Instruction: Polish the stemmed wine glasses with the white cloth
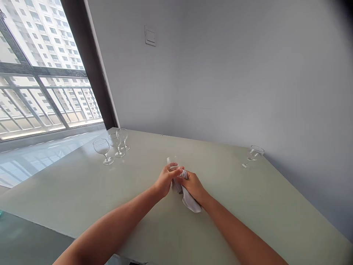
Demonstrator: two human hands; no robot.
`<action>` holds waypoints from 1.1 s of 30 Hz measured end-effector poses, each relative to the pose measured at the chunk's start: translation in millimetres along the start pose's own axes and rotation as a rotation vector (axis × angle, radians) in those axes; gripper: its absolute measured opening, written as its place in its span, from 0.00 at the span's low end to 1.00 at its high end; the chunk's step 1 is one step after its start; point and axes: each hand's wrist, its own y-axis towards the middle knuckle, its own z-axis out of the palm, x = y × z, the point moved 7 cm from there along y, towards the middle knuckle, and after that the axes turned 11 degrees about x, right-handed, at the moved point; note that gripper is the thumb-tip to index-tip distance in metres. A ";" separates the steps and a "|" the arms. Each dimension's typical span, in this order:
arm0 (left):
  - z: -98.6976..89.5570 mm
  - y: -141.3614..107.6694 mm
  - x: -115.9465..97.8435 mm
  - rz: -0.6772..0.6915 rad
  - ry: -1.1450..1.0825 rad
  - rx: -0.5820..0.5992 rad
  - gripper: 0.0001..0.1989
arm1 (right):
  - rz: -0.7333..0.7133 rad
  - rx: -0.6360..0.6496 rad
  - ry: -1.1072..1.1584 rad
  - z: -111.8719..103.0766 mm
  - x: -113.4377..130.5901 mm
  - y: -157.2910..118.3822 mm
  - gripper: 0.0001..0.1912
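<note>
Over the middle of the table, my left hand (167, 178) is closed around a clear wine glass (172, 161). Much of that glass is hidden by my fingers. My right hand (194, 186) grips a pale grey cloth (191, 201), bunched up against the glass, with one end hanging down below the fingers. Both hands meet at the glass, the left slightly farther forward.
Three stemmed glasses (101, 147) stand upright at the table's far left. Another stemmed glass (256, 152) is near the right edge. The pale table (138, 224) meets a grey wall (234, 73) behind. A window (46, 66) is at left.
</note>
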 end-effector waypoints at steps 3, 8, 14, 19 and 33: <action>-6.2 0.4 0.3 -0.026 0.021 -0.067 0.21 | -0.034 -0.121 -0.130 -0.7 3.7 -4.9 0.19; -3.4 2.2 -1.4 -0.071 -0.039 -0.003 0.14 | -0.097 -0.044 -0.185 12.3 4.6 -10.7 0.30; -13.8 4.2 -2.2 -0.084 -0.178 -0.052 0.13 | -0.329 0.018 -0.645 19.7 0.5 -13.3 0.11; -22.2 5.5 0.3 -0.077 -0.215 -0.105 0.12 | -0.655 0.011 -1.122 35.3 11.6 -23.1 0.14; -31.9 2.0 -64.5 0.409 0.103 -0.206 0.25 | -0.613 0.296 -0.855 64.8 48.4 -38.8 0.32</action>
